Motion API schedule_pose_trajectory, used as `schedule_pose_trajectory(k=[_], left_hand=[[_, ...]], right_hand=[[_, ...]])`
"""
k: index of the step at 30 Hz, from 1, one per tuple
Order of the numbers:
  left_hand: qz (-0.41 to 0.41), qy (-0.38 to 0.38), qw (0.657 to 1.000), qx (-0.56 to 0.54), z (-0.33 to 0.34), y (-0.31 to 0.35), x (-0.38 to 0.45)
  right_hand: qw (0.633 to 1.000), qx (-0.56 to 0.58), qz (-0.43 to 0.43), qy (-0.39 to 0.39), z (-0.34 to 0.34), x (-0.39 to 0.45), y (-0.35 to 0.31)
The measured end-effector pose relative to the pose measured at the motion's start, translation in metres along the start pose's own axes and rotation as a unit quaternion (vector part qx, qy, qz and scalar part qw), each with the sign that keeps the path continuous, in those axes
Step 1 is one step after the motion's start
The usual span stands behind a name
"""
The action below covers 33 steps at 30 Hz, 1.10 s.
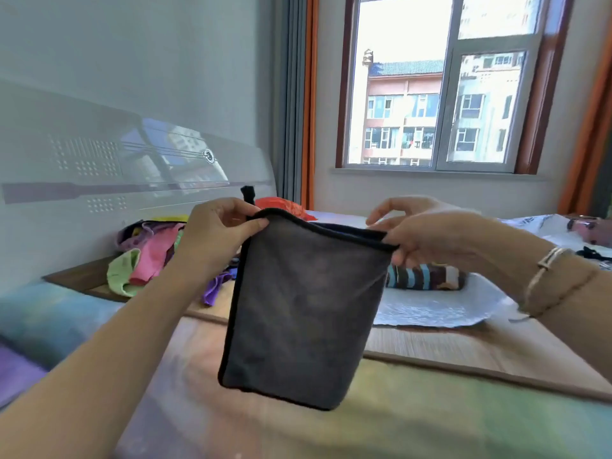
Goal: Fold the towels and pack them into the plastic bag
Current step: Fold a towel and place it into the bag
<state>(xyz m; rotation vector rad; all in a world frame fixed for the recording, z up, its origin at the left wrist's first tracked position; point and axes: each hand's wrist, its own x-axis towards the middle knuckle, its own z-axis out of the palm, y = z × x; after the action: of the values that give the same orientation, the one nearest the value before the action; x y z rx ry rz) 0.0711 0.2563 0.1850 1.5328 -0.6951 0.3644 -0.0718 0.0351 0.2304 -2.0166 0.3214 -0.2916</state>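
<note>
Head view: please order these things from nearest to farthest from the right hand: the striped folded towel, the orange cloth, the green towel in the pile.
1. Striped folded towel: just below the right hand, lying on the plastic bag.
2. Orange cloth: behind the dark towel, to the left of that hand.
3. Green towel: far left, at the pile's near edge.

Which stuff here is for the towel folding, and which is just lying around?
For the job: grey towel, left hand, right hand, towel pile, plastic bag, striped towel.
Just lying about: orange cloth, bracelet.
</note>
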Motion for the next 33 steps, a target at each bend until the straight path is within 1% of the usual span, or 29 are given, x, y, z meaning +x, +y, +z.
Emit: schedule_pose_trajectory(k=[3, 5, 7, 9, 10, 11, 12, 13, 14, 15, 17, 19, 21, 22, 23, 24, 26, 28, 30, 33], left_hand=[[-0.031, -0.015, 0.999, -0.02, -0.017, -0.011, 0.0], [-0.045, -0.027, 0.997, -0.058, -0.025, -0.017, 0.0], [-0.052, -0.028, 0.995, -0.084, -0.033, -0.024, 0.002], [-0.06, -0.035, 0.994, -0.081, -0.04, -0.034, 0.005], [-0.064, -0.039, 0.995, -0.071, -0.044, -0.04, 0.008], [-0.067, -0.043, 0.995, -0.059, -0.046, -0.046, 0.011], [-0.071, -0.045, 0.996, -0.044, -0.047, -0.052, 0.014], [-0.074, -0.046, 0.996, -0.026, -0.047, -0.058, 0.017], [-0.078, -0.046, 0.996, -0.008, -0.046, -0.065, 0.021], [-0.082, -0.044, 0.996, 0.008, -0.045, -0.071, 0.026], [-0.084, -0.039, 0.995, 0.04, -0.042, -0.083, 0.039], [-0.081, -0.025, 0.994, 0.068, -0.041, -0.095, 0.06], [-0.06, 0.018, 0.991, 0.117, -0.04, -0.1, 0.086], [-0.04, 0.052, 0.988, 0.136, -0.04, -0.099, 0.101], [-0.018, 0.088, 0.986, 0.139, -0.039, -0.095, 0.114], [0.004, 0.121, 0.985, 0.121, -0.038, -0.088, 0.125], [0.044, 0.156, 0.985, 0.055, -0.037, -0.073, 0.141], [0.06, 0.15, 0.987, 0.001, -0.036, -0.063, 0.143], [0.053, 0.122, 0.991, -0.007, -0.035, -0.068, 0.136], [0.021, 0.064, 0.997, 0.043, -0.034, -0.097, 0.111]], right_hand=[[0.993, 0.108, 0.024, -0.033, 0.006, 0.003, -0.017], [0.985, 0.163, 0.032, -0.04, 0.013, 0.007, -0.018], [0.982, 0.181, 0.012, -0.057, 0.02, 0.013, -0.018], [0.981, 0.163, 0.01, -0.101, 0.028, 0.021, -0.019], [0.988, 0.103, 0.01, -0.113, 0.031, 0.028, -0.018], [0.995, -0.018, 0.003, -0.102, 0.035, 0.037, -0.013], [0.984, -0.16, -0.012, -0.078, 0.041, 0.048, -0.008], [0.966, -0.252, -0.028, -0.056, 0.049, 0.057, -0.004], [0.956, -0.288, -0.035, -0.04, 0.059, 0.067, -0.001], [0.955, -0.293, -0.04, -0.034, 0.068, 0.078, 0.004], [0.97, -0.24, -0.028, -0.025, 0.08, 0.105, 0.008], [0.986, -0.167, 0.004, -0.006, 0.084, 0.132, 0.004], [0.996, -0.08, 0.003, 0.031, 0.082, 0.155, -0.005], [0.998, -0.027, -0.023, 0.054, 0.081, 0.165, -0.011], [0.994, 0.023, -0.072, 0.074, 0.079, 0.173, -0.017], [0.985, 0.049, -0.134, 0.099, 0.078, 0.181, -0.021], [0.96, 0.042, -0.239, 0.142, 0.076, 0.188, -0.028], [0.945, 0.038, -0.287, 0.151, 0.073, 0.186, -0.025], [0.943, 0.018, -0.3, 0.143, 0.07, 0.18, -0.013], [0.952, -0.05, -0.281, 0.107, 0.072, 0.169, 0.026]])
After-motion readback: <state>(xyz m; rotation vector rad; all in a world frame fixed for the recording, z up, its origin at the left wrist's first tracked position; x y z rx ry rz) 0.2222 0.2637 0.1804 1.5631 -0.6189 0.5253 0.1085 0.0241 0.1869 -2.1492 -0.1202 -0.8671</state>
